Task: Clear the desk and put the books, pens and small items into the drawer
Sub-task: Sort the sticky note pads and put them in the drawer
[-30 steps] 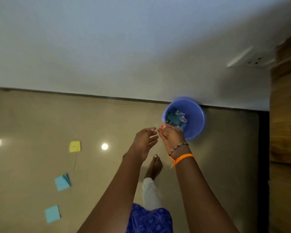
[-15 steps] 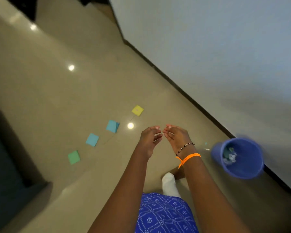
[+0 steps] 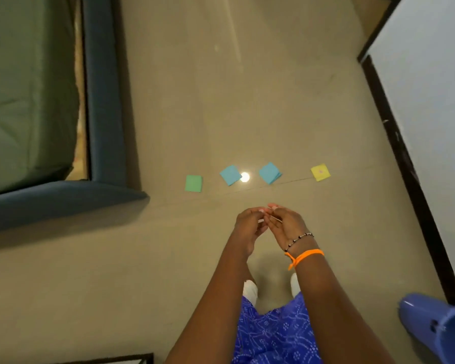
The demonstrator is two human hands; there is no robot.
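Observation:
No desk or drawer is in view; I look down at a beige floor. My left hand [image 3: 248,227] and my right hand [image 3: 286,224] meet in front of me at waist height, fingers loosely curled and fingertips touching. I see nothing clearly held between them. Beyond my hands, a row of small paper notes lies on the floor: a green note [image 3: 193,183], a blue note [image 3: 230,175], a folded blue note [image 3: 269,173] and a yellow note [image 3: 320,172].
A blue plastic bin [image 3: 436,324] stands at the lower right by the wall [image 3: 431,101] and its dark skirting [image 3: 405,158]. A bed with a green mattress [image 3: 29,95] and a dark blue frame [image 3: 104,101] fills the left. My feet are below my hands.
The view has swung left, away from the bin, which moved from ahead of my hands to the lower right. The notes and the bed came into view. My hands stayed together.

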